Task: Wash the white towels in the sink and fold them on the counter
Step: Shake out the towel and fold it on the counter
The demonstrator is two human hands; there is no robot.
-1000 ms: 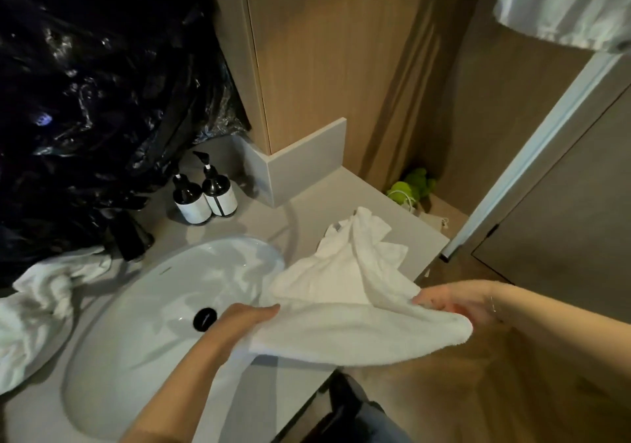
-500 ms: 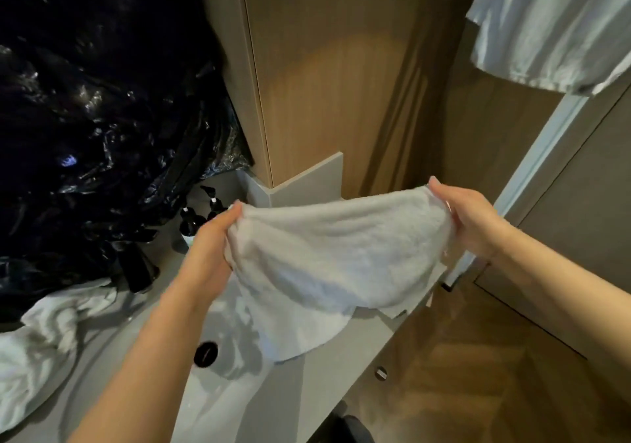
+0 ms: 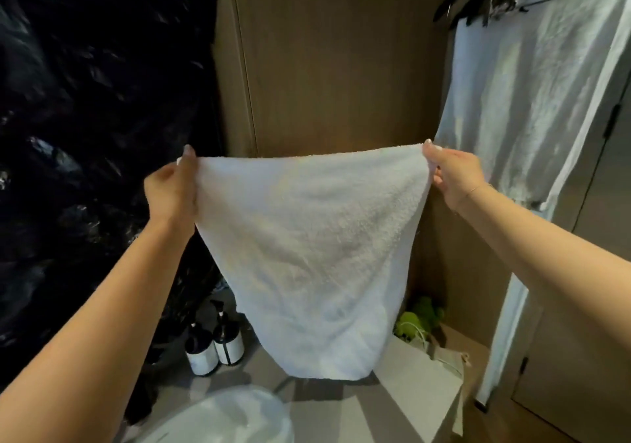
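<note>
A white towel (image 3: 307, 248) hangs spread out in the air above the counter (image 3: 403, 388), stretched flat between both hands. My left hand (image 3: 172, 188) pinches its upper left corner. The upper right corner is pinched by my right hand (image 3: 452, 176). The towel's lower edge ends just above the counter. Part of the white sink (image 3: 225, 418) shows at the bottom, below and left of the towel.
Two dark pump bottles (image 3: 215, 343) stand at the counter's back left. Black plastic sheeting (image 3: 85, 135) covers the left side. A wooden cabinet (image 3: 341, 66) is behind the towel. White cloth on hangers (image 3: 532, 83) hangs at right; a green object (image 3: 420, 316) sits beyond the counter.
Both hands have lifted the towel off the counter, raised it high and pulled it taut and flat. The view has tilted upward, so the second towel at left is out of sight.
</note>
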